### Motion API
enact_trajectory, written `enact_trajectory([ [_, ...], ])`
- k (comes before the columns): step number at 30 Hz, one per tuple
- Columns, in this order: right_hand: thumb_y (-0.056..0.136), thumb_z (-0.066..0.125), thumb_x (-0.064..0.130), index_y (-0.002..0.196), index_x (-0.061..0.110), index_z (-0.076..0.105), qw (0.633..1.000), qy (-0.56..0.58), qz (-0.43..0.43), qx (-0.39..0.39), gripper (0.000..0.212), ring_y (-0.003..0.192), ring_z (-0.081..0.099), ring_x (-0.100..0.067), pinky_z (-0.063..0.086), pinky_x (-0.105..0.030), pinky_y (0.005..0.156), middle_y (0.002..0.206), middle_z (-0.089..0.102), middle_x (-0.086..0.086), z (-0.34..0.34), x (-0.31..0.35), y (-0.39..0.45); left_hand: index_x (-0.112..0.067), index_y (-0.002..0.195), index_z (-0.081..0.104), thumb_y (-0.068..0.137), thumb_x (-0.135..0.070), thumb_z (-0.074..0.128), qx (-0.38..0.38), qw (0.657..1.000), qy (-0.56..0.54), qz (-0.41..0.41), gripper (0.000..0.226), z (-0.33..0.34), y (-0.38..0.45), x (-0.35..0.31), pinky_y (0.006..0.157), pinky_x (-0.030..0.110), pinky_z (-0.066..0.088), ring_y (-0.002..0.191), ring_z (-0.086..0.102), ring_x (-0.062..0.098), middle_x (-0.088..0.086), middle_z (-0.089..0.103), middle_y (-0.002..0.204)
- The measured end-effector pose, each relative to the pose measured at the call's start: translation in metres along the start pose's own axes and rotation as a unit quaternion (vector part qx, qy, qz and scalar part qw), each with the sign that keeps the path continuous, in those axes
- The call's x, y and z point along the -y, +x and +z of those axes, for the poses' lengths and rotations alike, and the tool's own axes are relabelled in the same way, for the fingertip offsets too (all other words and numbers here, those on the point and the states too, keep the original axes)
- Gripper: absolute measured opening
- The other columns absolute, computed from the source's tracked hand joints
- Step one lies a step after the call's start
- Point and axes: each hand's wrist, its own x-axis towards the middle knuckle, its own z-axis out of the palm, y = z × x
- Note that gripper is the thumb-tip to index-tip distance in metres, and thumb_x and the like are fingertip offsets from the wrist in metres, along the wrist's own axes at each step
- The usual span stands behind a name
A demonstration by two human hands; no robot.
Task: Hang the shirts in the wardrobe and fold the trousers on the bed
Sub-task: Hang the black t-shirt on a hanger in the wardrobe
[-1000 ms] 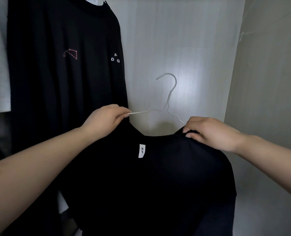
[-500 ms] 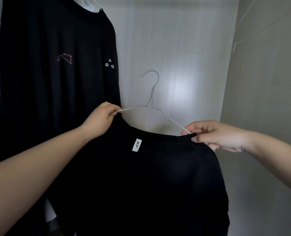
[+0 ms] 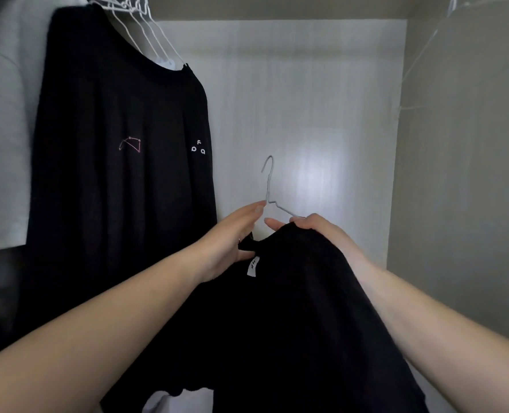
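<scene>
Hands were both up inside the wardrobe, working a black shirt onto a white wire hanger. Left hand had its fingers stretched out, fingertips at the hanger's neck, thumb tucked against the collar, not really gripping. Right hand was curled over the shirt's shoulder, clutching fabric and wire together. Another black shirt with small logos hung just left, beside a white garment

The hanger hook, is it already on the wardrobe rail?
No, the hanger hook is free in the air, well below the hung hangers.
</scene>
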Motion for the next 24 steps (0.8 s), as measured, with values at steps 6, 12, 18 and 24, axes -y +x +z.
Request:
enact_trajectory([
  [6, 0.092, 0.05, 0.018, 0.098, 0.008, 0.058, 0.988, -0.071, -0.128, -0.04, 0.014, 0.078, 0.064, -0.024, 0.056, -0.035, 0.065, 0.086, 0.065, -0.009, 0.047, 0.0, 0.005, -0.043, 0.136, 0.043, 0.092, -0.044, 0.052, -0.006, 0.999, 0.004, 0.035, 0.044, 0.01, -0.016, -0.02, 0.088, 0.03, 0.052, 0.12, 0.049, -0.002, -0.021, 0.055, 0.128],
  [12, 0.09, 0.048, 0.013, 0.106, 0.006, 0.052, 0.958, -0.148, -0.238, -0.062, 0.018, 0.113, 0.058, -0.035, 0.045, -0.054, 0.098, 0.114, 0.064, -0.008, 0.091, 0.037, 0.041, -0.028, 0.143, 0.033, 0.102, -0.016, 0.036, -0.074, 0.987, 0.068, 0.125, 0.042, -0.023, 0.006, -0.058, 0.073, 0.0, 0.041, 0.126, 0.044, 0.005, 0.002, 0.039, 0.15],
  [18, 0.091, 0.052, 0.018, 0.088, 0.022, 0.06, 0.92, -0.19, -0.34, -0.038, 0.009, 0.095, 0.065, -0.023, 0.051, -0.042, 0.092, 0.095, 0.065, -0.004, 0.135, 0.1, 0.083, -0.043, 0.138, 0.043, 0.098, -0.038, 0.046, -0.107, 0.969, 0.122, 0.185, 0.041, -0.051, -0.012, -0.109, 0.099, 0.017, 0.042, 0.115, 0.053, -0.01, -0.021, 0.06, 0.125],
  [24, 0.089, 0.054, 0.016, 0.077, 0.002, 0.059, 0.884, -0.207, -0.415, -0.052, 0.02, 0.076, 0.063, -0.032, 0.051, -0.036, 0.072, 0.08, 0.066, -0.018, 0.183, 0.168, 0.119, -0.038, 0.139, 0.045, 0.096, -0.028, 0.049, -0.192, 0.937, 0.177, 0.233, 0.044, -0.083, 0.002, -0.176, 0.104, 0.034, 0.045, 0.107, 0.061, 0.002, -0.014, 0.063, 0.121],
])
